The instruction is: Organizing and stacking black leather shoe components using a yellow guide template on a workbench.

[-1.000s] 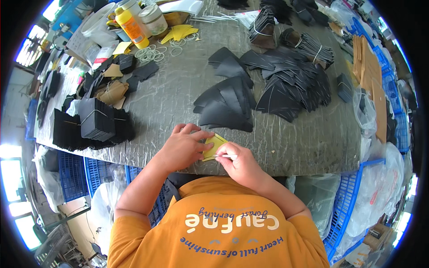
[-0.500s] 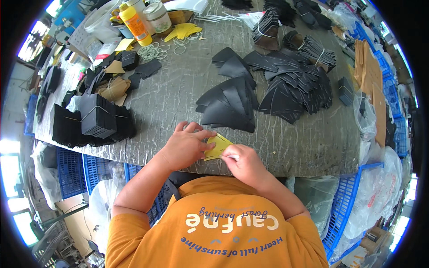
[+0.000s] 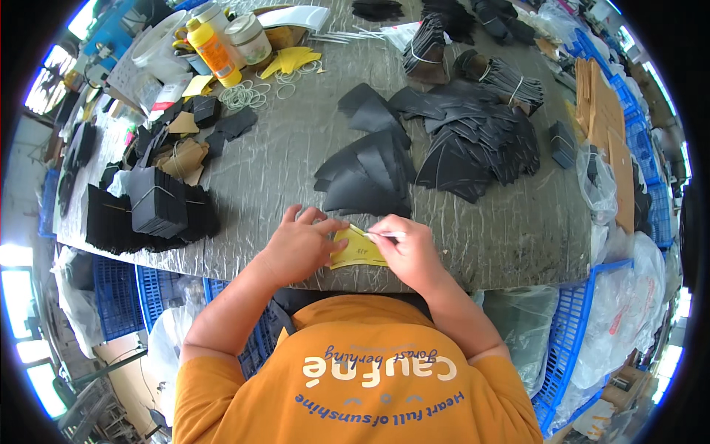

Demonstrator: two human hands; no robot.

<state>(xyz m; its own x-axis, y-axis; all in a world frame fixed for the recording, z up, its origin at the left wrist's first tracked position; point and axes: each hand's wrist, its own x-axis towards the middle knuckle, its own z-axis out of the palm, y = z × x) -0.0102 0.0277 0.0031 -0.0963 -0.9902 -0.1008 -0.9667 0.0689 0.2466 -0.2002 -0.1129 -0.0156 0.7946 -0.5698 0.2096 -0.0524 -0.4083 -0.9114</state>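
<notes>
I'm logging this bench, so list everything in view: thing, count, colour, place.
yellow piece: one, yellow, near table edge, held between both hands
pen: one, white, in right hand, over the yellow piece
black cut pieces: a fanned pile, black, table middle
more black pieces: large heap, black, right of middle
bundled stacks: several, black, left edge
brown pieces: a few, tan, left
rubber bands: many, pale, far left
bottle: one, yellow with orange cap, far left
jar: one, pale, beside bottle
crates: several, blue, around table
table: one, grey
left hand: on yellow piece
right hand: gripping pen
</notes>
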